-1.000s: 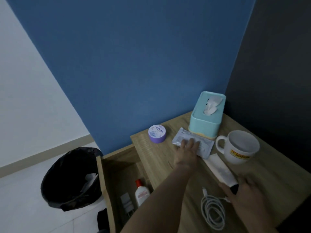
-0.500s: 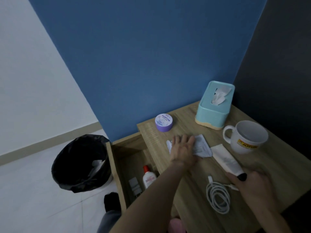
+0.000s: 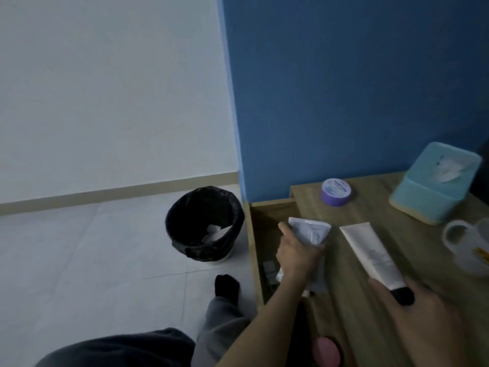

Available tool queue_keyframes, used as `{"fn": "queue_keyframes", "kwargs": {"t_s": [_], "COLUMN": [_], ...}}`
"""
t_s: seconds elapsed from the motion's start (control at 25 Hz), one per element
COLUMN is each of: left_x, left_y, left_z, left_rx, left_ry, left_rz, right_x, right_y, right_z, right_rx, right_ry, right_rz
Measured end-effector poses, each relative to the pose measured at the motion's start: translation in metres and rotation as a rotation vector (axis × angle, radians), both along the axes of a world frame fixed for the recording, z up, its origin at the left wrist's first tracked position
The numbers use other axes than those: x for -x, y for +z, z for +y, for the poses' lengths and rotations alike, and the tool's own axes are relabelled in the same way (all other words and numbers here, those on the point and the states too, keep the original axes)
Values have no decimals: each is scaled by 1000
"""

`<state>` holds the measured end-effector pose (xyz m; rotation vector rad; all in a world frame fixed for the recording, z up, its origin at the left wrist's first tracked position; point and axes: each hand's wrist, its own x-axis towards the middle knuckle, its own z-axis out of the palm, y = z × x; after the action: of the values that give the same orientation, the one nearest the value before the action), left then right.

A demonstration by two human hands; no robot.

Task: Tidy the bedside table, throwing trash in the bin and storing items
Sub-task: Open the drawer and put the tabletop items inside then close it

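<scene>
My left hand (image 3: pixel 296 254) is closed around a crumpled pale plastic packet (image 3: pixel 311 231), lifted off the wooden bedside table (image 3: pixel 352 295) at its left edge, above the open drawer (image 3: pixel 264 250). My right hand (image 3: pixel 426 324) lies flat on the table at the lower right, fingers spread, touching the black cap of a white tube (image 3: pixel 370 251). The black-lined bin (image 3: pixel 203 223) stands on the floor left of the table, with white scraps inside.
A purple round jar (image 3: pixel 336 192), a teal tissue box (image 3: pixel 436 182) and a white mug (image 3: pixel 471 246) stand along the table's back and right. A small dark item lies in the drawer. My socked foot (image 3: pixel 227 286) rests on the tiled floor. A pink object (image 3: pixel 328 352) shows below the table.
My left hand has closed on the packet and lifted it leftward off the table toward the drawer side. The view has swung left, bringing the bin nearer the middle.
</scene>
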<state>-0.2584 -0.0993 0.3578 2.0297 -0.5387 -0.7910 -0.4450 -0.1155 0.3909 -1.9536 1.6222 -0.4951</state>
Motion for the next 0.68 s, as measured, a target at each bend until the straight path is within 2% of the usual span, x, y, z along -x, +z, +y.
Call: {"fn": "queue_keyframes", "kwargs": {"t_s": [0.12,0.2,0.28,0.4,0.56,0.68], "left_x": [-7,-3,2,-7,-27,-48], "left_y": [-17,-35,-47,-52,-53,-54], "left_z": [36,56,64,66,82,90], "left_rx": [29,-48,-94,-129,-109,-105], "left_ry": [77,63,101,193,281,268], "left_rz": [396,494,523,453,496,419], "right_x": [-29,-48,-63,-78,-94,-109], "right_y": [3,-11,-8,-15,-45,-73], "right_z": [23,30,44,58,75,83], "right_rx": [-35,57,85,67,5,-63], "right_ry": [108,59,28,64,111,153], "right_rz": [43,77,159,228,208,197]}}
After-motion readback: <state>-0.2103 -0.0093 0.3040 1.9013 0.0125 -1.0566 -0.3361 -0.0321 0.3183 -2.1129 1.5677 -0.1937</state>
